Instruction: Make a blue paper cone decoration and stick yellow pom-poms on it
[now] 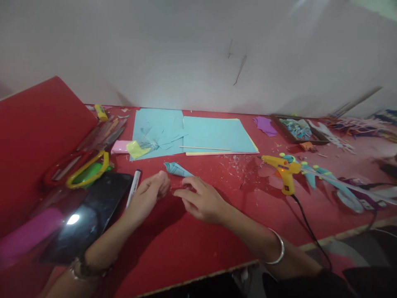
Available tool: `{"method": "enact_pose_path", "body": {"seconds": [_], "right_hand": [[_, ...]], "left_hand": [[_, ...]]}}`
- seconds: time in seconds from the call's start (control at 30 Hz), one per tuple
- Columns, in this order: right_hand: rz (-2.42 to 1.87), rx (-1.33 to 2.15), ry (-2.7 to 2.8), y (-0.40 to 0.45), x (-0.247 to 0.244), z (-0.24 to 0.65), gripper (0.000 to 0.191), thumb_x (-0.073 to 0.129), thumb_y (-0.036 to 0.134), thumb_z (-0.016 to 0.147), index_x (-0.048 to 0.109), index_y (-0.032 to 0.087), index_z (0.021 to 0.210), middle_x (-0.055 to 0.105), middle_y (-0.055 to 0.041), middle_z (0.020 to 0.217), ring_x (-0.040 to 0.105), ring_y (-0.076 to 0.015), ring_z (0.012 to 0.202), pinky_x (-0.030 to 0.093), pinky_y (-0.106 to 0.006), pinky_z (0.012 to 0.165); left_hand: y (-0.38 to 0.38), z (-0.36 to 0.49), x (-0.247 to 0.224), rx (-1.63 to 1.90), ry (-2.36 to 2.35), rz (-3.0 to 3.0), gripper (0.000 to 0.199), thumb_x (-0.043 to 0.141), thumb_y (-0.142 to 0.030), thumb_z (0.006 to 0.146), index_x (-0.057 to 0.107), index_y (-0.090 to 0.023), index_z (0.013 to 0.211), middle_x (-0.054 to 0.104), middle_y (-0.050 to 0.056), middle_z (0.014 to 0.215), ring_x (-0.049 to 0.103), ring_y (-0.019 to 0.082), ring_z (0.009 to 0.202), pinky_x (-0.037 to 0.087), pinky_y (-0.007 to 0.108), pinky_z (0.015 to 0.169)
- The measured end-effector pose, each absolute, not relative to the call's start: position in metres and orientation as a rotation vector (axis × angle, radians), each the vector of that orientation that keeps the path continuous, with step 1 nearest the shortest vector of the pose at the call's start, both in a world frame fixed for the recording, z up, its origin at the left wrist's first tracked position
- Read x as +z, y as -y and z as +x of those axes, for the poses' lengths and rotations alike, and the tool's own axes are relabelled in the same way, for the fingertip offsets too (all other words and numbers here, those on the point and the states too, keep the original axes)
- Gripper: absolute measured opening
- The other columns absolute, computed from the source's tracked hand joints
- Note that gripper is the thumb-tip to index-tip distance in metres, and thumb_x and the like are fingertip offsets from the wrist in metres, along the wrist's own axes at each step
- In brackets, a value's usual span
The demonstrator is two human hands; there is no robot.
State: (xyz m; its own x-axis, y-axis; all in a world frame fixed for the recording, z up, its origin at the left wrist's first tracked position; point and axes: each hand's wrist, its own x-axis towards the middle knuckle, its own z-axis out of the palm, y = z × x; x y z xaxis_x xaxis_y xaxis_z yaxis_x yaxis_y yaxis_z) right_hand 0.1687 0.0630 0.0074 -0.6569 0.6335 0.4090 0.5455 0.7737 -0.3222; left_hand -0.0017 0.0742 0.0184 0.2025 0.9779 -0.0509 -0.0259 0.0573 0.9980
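Note:
My left hand [152,187] is curled, its fingertips drawn in; whatever it may hold is hidden. Facing it a short way off, my right hand [203,199] has its fingers bent and apart, with nothing visible between them. Just beyond both hands lies a small rolled cone of light blue paper [177,169] on the red table [173,248]. The right fingers overlap the cone's narrow end in the view, and I cannot tell whether they touch it. A white marker with a dark cap [134,187] lies beside my left hand.
Blue sheets [217,134] lie at the back with a thin stick [204,148]. On the right, a yellow glue gun [283,167] trails its black cord. A dark glossy tablet-like slab [89,219] and a yellow-rimmed loop [88,171] occupy the left. A tray [283,128] holds scraps.

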Motion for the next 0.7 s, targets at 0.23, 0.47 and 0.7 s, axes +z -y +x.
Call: {"method": "enact_pose_path", "body": {"seconds": [0.23,0.47,0.7], "right_hand": [[-0.929,0.451,2.232,-0.065,0.011,0.167,0.039,0.039,0.021,0.084,0.039,0.018,0.123,0.052,-0.0095,0.106,0.05,-0.017,0.097,0.049,-0.032,0.081],[-0.814,0.094,2.301,-0.059,0.03,0.157,0.052,0.034,0.042,0.089,0.031,0.011,0.131,0.043,-0.0137,0.128,0.033,-0.0198,0.124,0.03,-0.038,0.104],[-0.809,-0.197,2.445,-0.039,0.046,0.135,0.074,0.03,0.059,0.085,0.025,0.005,0.134,0.036,-0.0141,0.139,0.017,-0.0209,0.134,0.02,-0.039,0.109]], "left_hand": [[-0.075,0.003,0.027,1.081,-1.066,0.694,0.018,0.05,-0.017,0.075,0.056,-0.019,0.092,0.051,-0.004,0.06,0.046,0.007,0.049,0.039,0.018,0.05],[-0.045,0.029,0.04,0.968,-0.949,0.517,0.021,0.05,-0.016,0.067,0.06,-0.018,0.086,0.066,0.005,0.094,0.059,0.019,0.093,0.049,0.026,0.069],[-0.033,0.031,0.065,1.014,-0.755,0.564,0.052,0.027,-0.058,0.079,0.056,-0.026,0.109,0.061,0.005,0.113,0.043,0.022,0.122,0.043,0.037,0.09]]}}
